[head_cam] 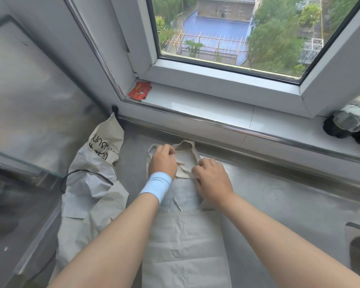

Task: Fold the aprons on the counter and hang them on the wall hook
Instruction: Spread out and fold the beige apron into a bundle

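**Both hands on the strap of a flat apron**

A pale beige apron [185,235] lies spread flat on the grey counter [289,204], running lengthwise from the near edge toward the window sill [195,104]. A pocket seam crosses its middle. Its neck strap [184,151] is bunched in a loose loop at the far end, just short of the sill.

The left hand [162,161], with a light blue wristband [156,185] on the wrist, has its fingers curled over the left side of the strap. The right hand [212,179] sits close beside it, fingers bent and pinching the strap's fabric at the right side. Both hands rest on the top of the apron.

A second apron [92,190] lies crumpled on the counter to the left, apart from the flat one. It has black lettering near its far end, and a thin black cord [81,173] loops across it.

On the sill's left corner lie some red packets [139,91]. A dark object [351,125] stands at the sill's right end; I cannot tell what it is.
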### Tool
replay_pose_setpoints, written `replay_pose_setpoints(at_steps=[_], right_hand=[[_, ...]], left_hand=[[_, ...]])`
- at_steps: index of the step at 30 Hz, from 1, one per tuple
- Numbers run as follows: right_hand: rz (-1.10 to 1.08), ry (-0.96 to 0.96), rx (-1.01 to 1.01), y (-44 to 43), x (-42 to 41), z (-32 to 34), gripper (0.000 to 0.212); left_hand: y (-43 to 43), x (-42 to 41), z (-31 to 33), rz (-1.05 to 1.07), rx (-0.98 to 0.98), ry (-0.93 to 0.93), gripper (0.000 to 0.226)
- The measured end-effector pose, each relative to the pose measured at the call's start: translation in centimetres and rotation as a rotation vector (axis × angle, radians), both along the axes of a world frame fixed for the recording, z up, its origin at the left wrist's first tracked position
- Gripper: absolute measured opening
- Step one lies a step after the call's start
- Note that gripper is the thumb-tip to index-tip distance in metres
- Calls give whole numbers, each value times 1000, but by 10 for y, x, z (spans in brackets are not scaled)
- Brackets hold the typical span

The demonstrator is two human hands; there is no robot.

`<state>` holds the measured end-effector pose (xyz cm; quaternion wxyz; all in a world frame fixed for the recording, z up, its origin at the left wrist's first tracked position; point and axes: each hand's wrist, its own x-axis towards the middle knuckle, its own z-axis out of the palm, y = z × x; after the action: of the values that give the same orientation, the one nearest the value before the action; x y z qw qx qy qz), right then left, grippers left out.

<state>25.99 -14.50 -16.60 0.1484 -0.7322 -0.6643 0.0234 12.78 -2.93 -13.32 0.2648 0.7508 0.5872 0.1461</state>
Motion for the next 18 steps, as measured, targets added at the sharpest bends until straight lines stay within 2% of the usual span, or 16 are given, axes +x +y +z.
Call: replay_pose_setpoints(at_steps=[2, 4, 6, 8, 10, 13, 15, 16, 18], right_hand=[[15, -7, -121, 7, -11, 5, 31], [-63, 63, -313, 14, -20, 11, 43], [-127, 103, -459, 20, -26, 16, 33], [-100, 9, -511, 24, -30, 20, 22], [-59, -19, -601, 23, -36, 23, 22], [-29, 167, -703, 31, -45, 33, 11], [-64, 396, -635, 47, -48, 48, 11], [-98, 515, -562, 56, -48, 58, 13], [-141, 693, -400, 78, -47, 80, 13]], left_hand=[[-5, -24, -7, -65, 1, 185, 19], [-13, -45, -14, -139, -65, 300, 27], [-19, -59, -16, -220, -135, 353, 32], [-24, -71, -12, -287, -166, 421, 32], [-28, -79, -7, -309, -206, 483, 33], [-31, -83, 2, -329, -123, 568, 50], [-26, -77, 11, -327, -20, 494, 63], [-20, -72, 17, -321, -48, 417, 65], [-5, -60, 34, -257, -190, 222, 49]])
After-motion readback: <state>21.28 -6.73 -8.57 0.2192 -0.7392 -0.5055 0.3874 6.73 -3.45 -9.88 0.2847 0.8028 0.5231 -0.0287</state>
